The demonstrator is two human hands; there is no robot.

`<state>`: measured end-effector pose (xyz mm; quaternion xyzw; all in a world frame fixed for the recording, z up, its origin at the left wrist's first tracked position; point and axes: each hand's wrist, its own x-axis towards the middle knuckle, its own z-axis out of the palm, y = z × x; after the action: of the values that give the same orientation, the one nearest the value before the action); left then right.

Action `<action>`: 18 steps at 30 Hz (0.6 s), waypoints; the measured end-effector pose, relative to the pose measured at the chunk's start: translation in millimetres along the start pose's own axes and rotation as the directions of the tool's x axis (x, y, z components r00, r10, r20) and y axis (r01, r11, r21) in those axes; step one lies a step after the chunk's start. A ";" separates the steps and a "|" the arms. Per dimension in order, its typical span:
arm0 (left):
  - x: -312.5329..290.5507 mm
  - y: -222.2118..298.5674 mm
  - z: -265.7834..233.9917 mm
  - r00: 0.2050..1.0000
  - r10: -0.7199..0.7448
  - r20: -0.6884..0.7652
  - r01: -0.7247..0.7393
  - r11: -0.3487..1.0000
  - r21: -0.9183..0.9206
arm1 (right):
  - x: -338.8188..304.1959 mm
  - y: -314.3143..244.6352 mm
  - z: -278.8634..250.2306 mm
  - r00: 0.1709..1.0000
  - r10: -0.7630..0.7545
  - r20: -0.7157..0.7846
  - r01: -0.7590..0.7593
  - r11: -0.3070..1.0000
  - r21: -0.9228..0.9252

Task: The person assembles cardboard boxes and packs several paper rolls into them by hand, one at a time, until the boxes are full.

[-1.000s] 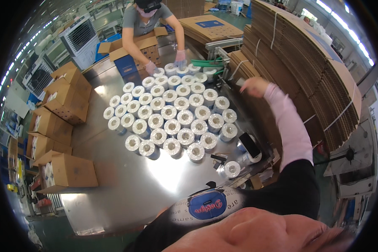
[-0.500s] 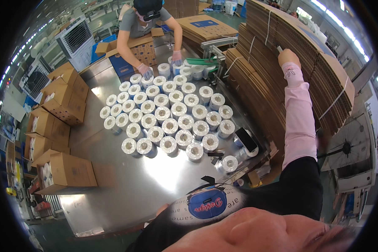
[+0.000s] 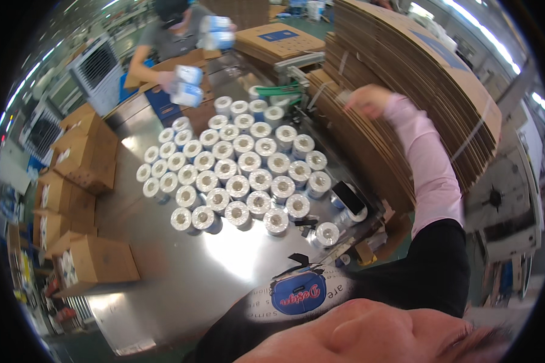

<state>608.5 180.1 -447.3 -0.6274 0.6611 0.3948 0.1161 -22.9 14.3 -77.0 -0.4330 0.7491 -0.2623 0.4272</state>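
Observation:
My right hand (image 3: pixel 369 101), in a pink sleeve, is stretched out over the tall stack of flat cardboard boxes (image 3: pixel 399 66). Its fingers look closed round something small and pale that I cannot make out; motion smears them. Just below it lies a lower pile of flat cardboard (image 3: pixel 336 100). My left hand is out of view. Many wrapped white rolls (image 3: pixel 225 168) stand upright on the metal table (image 3: pixel 157 254) in front of me. A black phone (image 3: pixel 348 197) rests on rolls at the table's right side.
Across the table a co-worker (image 3: pixel 175 36) lifts wrapped rolls (image 3: pixel 188 85) in both hands beside an open carton (image 3: pixel 163 104). Several filled cartons (image 3: pixel 106 251) line the left edge. A green-railed metal conveyor part (image 3: pixel 278 91) stands at the far right; a fan (image 3: pixel 495 198) is at right.
My right hand has moved left and slightly down, from the tall cardboard stack towards the lower pile. The co-worker has raised rolls off the table in both hands. The view has shifted slightly.

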 end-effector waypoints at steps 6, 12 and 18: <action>10.2 5.5 -0.1 0.999 0.039 0.022 -0.040 0.997 0.060 | -81.1 26.0 208.0 0.837 -0.424 0.344 0.540 0.739 -0.403; 9.1 0.7 -9.1 0.999 0.049 0.003 -0.050 0.996 0.069 | -205.2 69.2 156.0 0.684 -0.196 -0.703 0.213 0.975 -0.064; 9.5 0.3 -8.0 0.997 0.076 0.009 -0.077 0.994 0.080 | -323.4 121.5 77.5 0.311 -0.195 -0.930 0.108 0.980 -0.169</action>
<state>609.2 167.8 -448.1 -0.5951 0.6997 0.3739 0.1281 76.9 354.0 -74.8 -0.2841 0.8227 -0.4750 -0.1295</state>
